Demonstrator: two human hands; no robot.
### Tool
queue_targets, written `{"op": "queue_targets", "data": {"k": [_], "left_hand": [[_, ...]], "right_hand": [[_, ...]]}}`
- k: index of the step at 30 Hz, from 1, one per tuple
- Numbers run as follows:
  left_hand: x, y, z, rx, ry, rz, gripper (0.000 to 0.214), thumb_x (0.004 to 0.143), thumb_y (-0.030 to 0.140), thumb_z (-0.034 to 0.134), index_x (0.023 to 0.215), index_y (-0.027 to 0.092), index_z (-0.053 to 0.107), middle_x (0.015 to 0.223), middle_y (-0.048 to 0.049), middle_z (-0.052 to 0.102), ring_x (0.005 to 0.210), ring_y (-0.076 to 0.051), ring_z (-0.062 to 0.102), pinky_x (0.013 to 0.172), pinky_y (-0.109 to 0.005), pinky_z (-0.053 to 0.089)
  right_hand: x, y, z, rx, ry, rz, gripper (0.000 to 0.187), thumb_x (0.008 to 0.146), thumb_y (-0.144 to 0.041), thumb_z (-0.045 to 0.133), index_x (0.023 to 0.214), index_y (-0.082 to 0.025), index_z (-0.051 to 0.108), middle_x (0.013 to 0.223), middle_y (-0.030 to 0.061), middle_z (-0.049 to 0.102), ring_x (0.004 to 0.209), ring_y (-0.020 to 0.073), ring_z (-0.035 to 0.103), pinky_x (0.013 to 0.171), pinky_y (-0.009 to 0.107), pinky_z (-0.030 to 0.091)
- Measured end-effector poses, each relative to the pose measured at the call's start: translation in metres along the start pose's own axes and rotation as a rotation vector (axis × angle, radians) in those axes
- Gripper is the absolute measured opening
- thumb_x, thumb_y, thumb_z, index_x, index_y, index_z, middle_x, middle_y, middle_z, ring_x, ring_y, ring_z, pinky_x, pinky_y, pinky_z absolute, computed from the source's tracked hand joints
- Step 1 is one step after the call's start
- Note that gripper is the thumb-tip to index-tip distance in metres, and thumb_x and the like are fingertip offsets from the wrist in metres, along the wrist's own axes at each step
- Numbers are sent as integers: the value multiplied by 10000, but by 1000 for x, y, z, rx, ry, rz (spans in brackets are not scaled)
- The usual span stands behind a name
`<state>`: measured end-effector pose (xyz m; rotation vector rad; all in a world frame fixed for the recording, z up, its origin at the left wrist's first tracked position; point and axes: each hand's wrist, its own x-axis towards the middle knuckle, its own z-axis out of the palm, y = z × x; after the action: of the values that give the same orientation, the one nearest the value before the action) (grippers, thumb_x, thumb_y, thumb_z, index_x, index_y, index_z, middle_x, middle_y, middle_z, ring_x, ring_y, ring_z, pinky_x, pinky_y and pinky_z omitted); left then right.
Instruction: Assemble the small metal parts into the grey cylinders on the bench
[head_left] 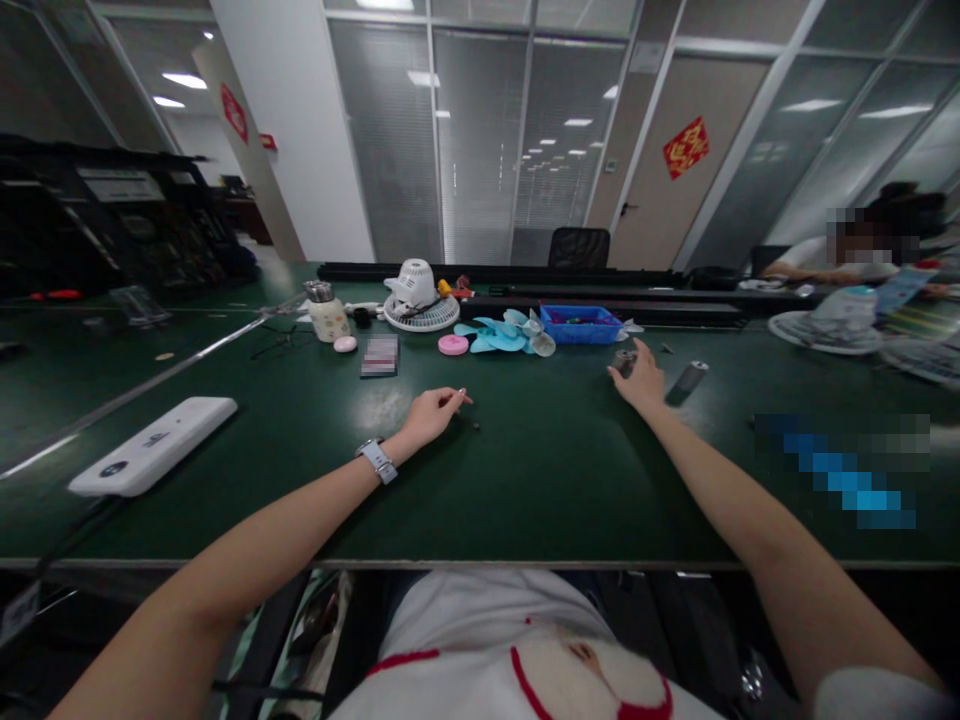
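My left hand hovers over the green table with thumb and fingertips pinched together. Whatever lies between them is too small to make out. A tiny dark piece sits on the table just right of those fingertips. Farther right, my right hand reaches forward, its thumb and fingers around a small round metal part that looks like a little motor. The hand partly hides this part. Beside that hand, a grey metal cylinder lies on the table, and a small dark piece is behind it.
Along the back are a white fan housing, light-blue fan blades, a pink disc and a blue tray of small parts. A patterned bottle stands left; a white power strip lies nearer. Another person sits far right.
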<state>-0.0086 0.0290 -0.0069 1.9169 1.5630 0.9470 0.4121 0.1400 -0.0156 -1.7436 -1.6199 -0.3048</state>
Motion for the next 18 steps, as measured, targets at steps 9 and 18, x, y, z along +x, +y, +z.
{"op": "queue_targets", "data": {"k": [9, 18], "left_hand": [[-2, 3, 1, -12, 52, 7, 539, 918, 588, 395, 969, 186, 751, 781, -39, 694, 709, -193, 621, 628, -284, 394], [0, 0, 5, -12, 48, 20, 529, 919, 575, 393, 949, 184, 749, 752, -36, 679, 712, -194, 619, 636, -290, 387]], "right_hand": [[-91, -153, -35, 322, -431, -815, 515, 974, -431, 482, 1456, -251, 465, 1532, 91, 429, 1409, 266, 391, 1133, 496, 328], [-126, -191, -29, 561, -615, -941, 267, 949, -289, 582, 1179, -259, 716, 1222, 35, 700, 1213, 212, 609, 1024, 399, 470]]}}
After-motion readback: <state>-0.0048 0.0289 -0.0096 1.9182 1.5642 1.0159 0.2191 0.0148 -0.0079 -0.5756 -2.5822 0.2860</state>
